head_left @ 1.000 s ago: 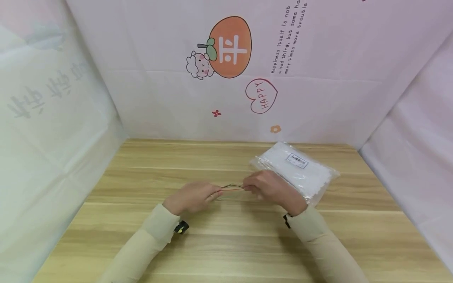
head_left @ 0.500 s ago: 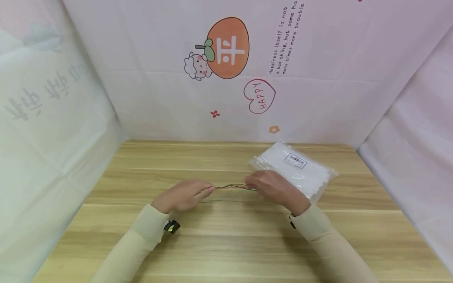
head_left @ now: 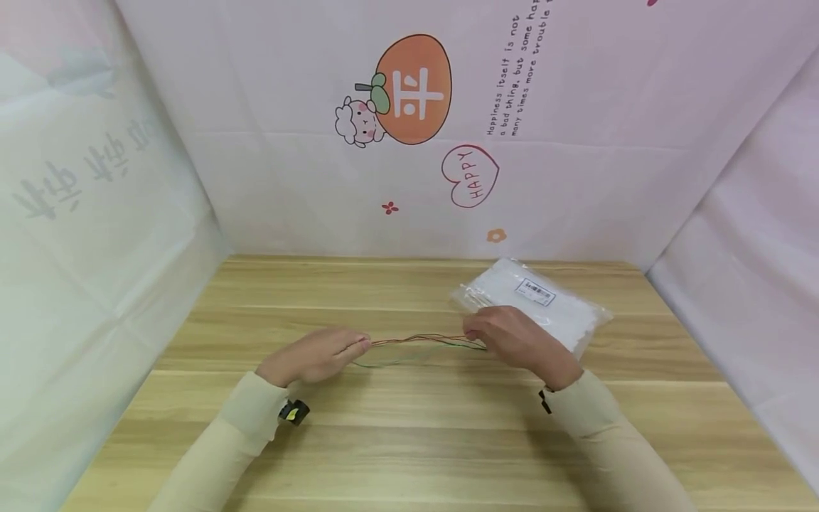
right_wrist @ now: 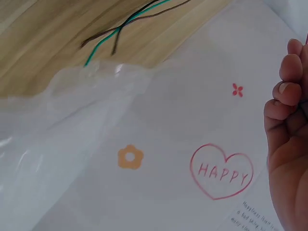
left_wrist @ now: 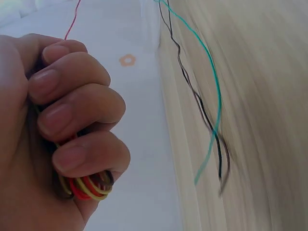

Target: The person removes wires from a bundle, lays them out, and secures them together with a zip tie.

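Thin coloured wires [head_left: 419, 337] stretch between the two hands above the table. My left hand [head_left: 316, 357] grips a coil of red, yellow and dark wires [left_wrist: 87, 187], its fingers curled round them in the left wrist view. A red wire [left_wrist: 74, 20] leads out at the top of that fist. With its fingertips my right hand [head_left: 520, 340] pinches the wires' other end, though the exact grip is hidden. Loose ends of a green wire [left_wrist: 217, 82] and dark wires [left_wrist: 192, 89] dangle free of the left hand. In the right wrist view, curled fingers [right_wrist: 288, 94] show at the edge.
A clear plastic bag with white contents and a barcode label [head_left: 536, 291] lies behind and beside my right hand. The wooden table [head_left: 409, 455] meets a printed white cloth [head_left: 288, 192] at the back, with cloth on both sides too.
My hands have drawn apart, the left one moving left and the right one moving right. A longer stretch of wires shows between them. The bag stays put.
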### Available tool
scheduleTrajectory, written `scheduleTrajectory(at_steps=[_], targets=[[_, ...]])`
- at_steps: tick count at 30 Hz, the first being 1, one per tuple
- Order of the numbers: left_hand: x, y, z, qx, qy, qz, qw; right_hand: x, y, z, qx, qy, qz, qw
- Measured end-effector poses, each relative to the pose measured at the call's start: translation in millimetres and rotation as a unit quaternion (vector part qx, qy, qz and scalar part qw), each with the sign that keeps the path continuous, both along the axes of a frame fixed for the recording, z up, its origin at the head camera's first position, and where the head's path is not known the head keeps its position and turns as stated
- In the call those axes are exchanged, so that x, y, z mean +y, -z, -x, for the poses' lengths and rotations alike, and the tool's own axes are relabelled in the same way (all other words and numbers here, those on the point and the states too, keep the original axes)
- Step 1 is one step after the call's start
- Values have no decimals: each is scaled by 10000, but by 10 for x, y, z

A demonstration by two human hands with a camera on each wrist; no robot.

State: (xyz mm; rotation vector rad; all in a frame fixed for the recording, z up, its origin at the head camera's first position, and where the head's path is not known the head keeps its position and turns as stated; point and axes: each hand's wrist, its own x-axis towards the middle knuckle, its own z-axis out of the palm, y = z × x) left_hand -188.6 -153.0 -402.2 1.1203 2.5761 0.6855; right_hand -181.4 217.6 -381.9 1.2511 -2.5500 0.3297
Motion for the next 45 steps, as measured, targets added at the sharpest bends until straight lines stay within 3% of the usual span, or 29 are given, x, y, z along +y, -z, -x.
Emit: scheduleTrajectory(at_steps=[7, 14, 19, 24, 26, 32, 36, 40, 45], targets=[[-171, 19, 13, 118, 31, 22, 9999, 211, -5, 29, -163, 191, 176, 9995], [-289, -15, 8, -185, 67, -280, 9994, 367, 35, 46, -214, 219, 239, 9992], [-425, 0, 13, -326, -278, -308, 9986, 493, 50, 52, 13, 230, 272, 9994], [-595, 49, 30, -55, -639, 99, 9979, 662, 54, 21, 19, 542, 52, 9985], [-593, 55, 51, 135, -642, 187, 9977, 657, 58, 14, -139, 523, 4, 9985], [-401, 100, 105, 401, -676, 303, 9964, 552, 100, 11, -316, 204, 69, 9993], [-162, 48, 128, 587, -711, 426, 9948, 532, 75, 6, -185, 111, 175, 9996], [179, 16, 198, 1025, -390, 467, 9929, 483, 10, 11, -58, 110, 278, 9995], [453, 108, 292, 1474, 139, 504, 9877, 382, -34, 43, -4, -14, 348, 9994]])
